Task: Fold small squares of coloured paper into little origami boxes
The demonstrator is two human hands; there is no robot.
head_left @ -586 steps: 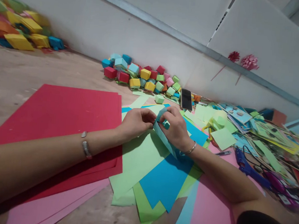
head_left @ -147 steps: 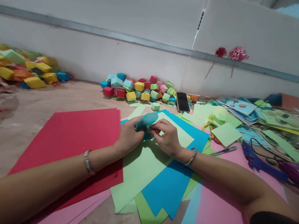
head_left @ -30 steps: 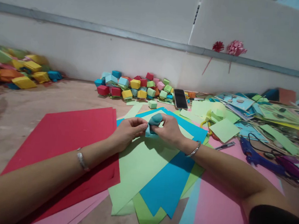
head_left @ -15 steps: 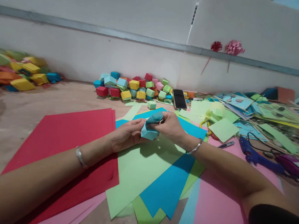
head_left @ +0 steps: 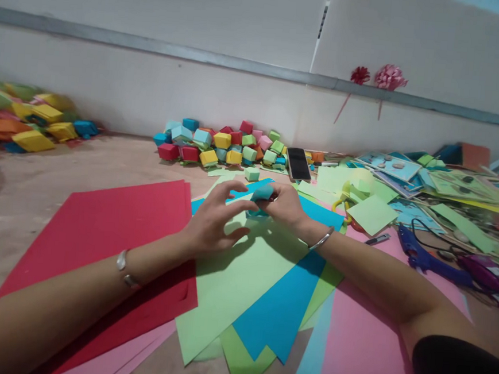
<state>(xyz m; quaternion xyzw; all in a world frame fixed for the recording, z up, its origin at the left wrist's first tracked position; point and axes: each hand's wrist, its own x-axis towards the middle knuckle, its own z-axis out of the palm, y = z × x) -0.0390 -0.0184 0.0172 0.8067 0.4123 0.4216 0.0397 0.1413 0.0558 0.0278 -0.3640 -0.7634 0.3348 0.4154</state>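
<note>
While my right hand [head_left: 286, 208] pinches the folded light-blue paper [head_left: 260, 202] above the pale green sheets [head_left: 242, 278], my left hand [head_left: 216, 219] spreads its fingers loosely at the paper's left side; whether they touch it I cannot tell. Red sheets [head_left: 116, 234] lie under my left forearm, pink paper [head_left: 363, 334] under the right. Beyond, the phone [head_left: 298, 164] sits beside a heap of small paper boxes [head_left: 222, 141].

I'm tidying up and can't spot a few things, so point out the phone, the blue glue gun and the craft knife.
Phone [head_left: 298, 165]: head view, on its dark screen.
Blue glue gun [head_left: 437, 268]: head view, on its body.
Craft knife [head_left: 377, 240]: head view, on its handle.
</note>
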